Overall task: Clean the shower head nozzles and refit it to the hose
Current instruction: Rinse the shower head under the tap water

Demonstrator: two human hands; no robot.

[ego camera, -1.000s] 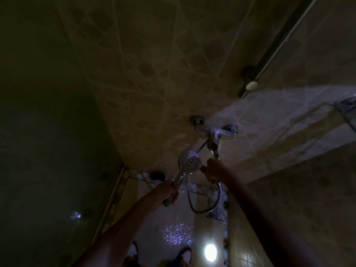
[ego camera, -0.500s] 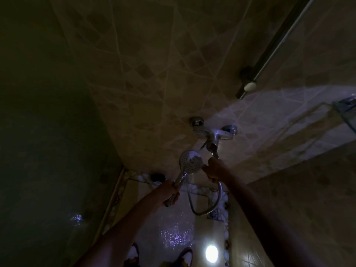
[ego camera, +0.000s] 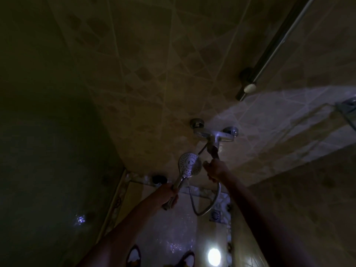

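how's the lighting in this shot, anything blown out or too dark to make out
Head view: very dim overall, left wall nearly black; a pale light patch falls across the tiled wall behind the mixer tap; one bright glare spot on the floor is blown out; the shower head is readable; wide-angle bending at the edges.

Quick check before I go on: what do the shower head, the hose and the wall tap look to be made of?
Shower head: shiny chrome-look shell, metal or plated plastic, with a paler dotted nozzle face, maybe rubber or plastic. Hose: silvery and glinting, likely flexible metal sheath; the dim light hides any ribbing. Wall tap: polished chrome-look metal, with bright reflections.
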